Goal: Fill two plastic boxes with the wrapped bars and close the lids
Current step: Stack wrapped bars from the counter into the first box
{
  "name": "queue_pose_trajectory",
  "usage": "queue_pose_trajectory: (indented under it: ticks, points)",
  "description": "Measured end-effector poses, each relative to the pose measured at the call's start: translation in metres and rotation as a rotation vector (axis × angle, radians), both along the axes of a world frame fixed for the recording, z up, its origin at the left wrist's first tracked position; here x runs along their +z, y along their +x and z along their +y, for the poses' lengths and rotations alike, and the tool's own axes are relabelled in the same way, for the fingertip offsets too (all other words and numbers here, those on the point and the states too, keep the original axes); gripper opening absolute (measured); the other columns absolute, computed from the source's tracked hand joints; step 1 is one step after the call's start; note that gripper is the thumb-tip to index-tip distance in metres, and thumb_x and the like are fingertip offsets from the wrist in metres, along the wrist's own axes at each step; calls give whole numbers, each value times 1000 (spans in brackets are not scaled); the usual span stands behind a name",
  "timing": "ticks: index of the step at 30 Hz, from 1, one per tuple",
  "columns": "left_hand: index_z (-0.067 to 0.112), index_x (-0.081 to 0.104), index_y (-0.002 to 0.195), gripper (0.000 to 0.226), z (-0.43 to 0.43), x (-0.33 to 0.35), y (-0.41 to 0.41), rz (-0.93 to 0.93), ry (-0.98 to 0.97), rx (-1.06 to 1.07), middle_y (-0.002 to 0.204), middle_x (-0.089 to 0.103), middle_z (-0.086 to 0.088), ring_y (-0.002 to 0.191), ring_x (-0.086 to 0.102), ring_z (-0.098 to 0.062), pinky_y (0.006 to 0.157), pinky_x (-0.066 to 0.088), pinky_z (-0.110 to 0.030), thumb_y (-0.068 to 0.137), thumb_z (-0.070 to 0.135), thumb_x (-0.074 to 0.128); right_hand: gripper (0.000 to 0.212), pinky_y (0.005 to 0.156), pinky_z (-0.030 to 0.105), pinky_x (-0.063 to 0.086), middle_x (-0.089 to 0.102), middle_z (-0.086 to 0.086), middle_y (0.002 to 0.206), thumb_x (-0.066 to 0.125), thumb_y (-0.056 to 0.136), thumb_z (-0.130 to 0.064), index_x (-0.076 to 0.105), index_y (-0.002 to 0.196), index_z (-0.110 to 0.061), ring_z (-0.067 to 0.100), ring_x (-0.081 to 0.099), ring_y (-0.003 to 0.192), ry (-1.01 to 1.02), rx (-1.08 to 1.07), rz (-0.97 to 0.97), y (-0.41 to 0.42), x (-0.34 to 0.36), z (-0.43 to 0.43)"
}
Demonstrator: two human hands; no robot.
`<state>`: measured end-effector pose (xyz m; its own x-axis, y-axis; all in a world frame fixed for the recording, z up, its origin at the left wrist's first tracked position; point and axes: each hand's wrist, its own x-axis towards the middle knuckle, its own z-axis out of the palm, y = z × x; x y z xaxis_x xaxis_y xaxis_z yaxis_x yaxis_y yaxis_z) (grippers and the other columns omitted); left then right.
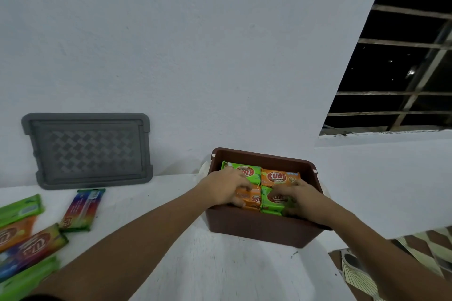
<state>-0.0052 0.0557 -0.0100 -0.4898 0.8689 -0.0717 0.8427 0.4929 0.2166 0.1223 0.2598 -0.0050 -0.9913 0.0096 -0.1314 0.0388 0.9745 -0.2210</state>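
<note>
A brown plastic box (259,227) stands on the white ledge, packed with green and orange wrapped bars. A green bar (247,171) and an orange bar (278,177) lie at its far side. My left hand (223,187) rests on the near orange bar (250,199), fingers curled over it. My right hand (297,199) presses on the near green bar (272,203). A grey lid (88,150) leans against the wall at the left. More bars lie loose at the far left, among them a rainbow-wrapped bar (82,209).
The loose pile (22,234) of green, orange and rainbow bars sits at the left edge of the white ledge (220,271). A white wall rises behind. A barred window opening (401,68) is at the upper right, and patterned floor tiles (415,252) show lower right.
</note>
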Motion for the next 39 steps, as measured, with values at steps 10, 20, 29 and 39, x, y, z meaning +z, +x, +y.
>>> queue_pose_trajectory:
  ticks: [10,20,29,39]
  points:
    - [28,53,131,60,-23,-4,10,-61,559,525,135,45,-2,127,37,-22,103,35,-35,76,33,76,32,106,33,32,52,6,133,65,87,-24,65,119,-19,20,41,127,-146,-379,473,27,-11,8]
    - [21,47,137,57,-45,-12,16,-554,694,811,131,55,-8,99,60,-24,78,58,-37,83,6,60,46,67,35,54,59,15,122,49,93,1,46,135,-17,31,63,95,-947,-784,358,40,-16,9]
    - [23,44,139,57,-88,-16,38,-512,724,895,141,48,-5,116,55,-26,87,54,-37,86,5,59,46,59,38,58,65,14,106,50,87,8,57,120,-22,33,67,86,-1052,-709,305,41,-13,-16]
    - [27,47,126,49,-196,-21,66,-490,749,1016,117,53,-1,92,57,-15,64,51,-28,85,3,61,40,63,38,58,65,13,108,59,81,6,57,108,-23,33,69,89,-1112,-511,174,27,-23,-87]
